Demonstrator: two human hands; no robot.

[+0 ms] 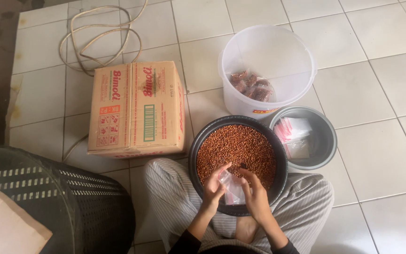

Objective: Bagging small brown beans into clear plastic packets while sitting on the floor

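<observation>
Reddish-brown peanuts [237, 148] fill a wide black basin [192, 155] that rests on the crossed legs of a seated person in striped grey trousers [165, 193], seen from the head camera looking straight down. Over the basin's near edge, the left hand [212, 187] and the right hand [255, 194] meet around a small clear plastic bag [231, 189] with a red zip strip; the left hand's fingers pinch one side of the bag's mouth, and the right hand's fingers are curled against the other side, seemingly pinching it too, though the exact grip is hard to make out. The bag looks empty or nearly so, which suggests the step in hand is opening it for filling; the next move would call for holding the mouth apart with one hand and scooping nuts with the other. Beyond the basin, a grey bowl [326, 141] holds more empty bags [293, 131], and a white translucent bucket [301, 56] holds a few filled packets [251, 86]. A cardboard carton [137, 108] lies to the left on the white floor tiles [381, 94], with a coiled hose [100, 35] behind it and a black perforated basket [71, 202] nearer.
</observation>
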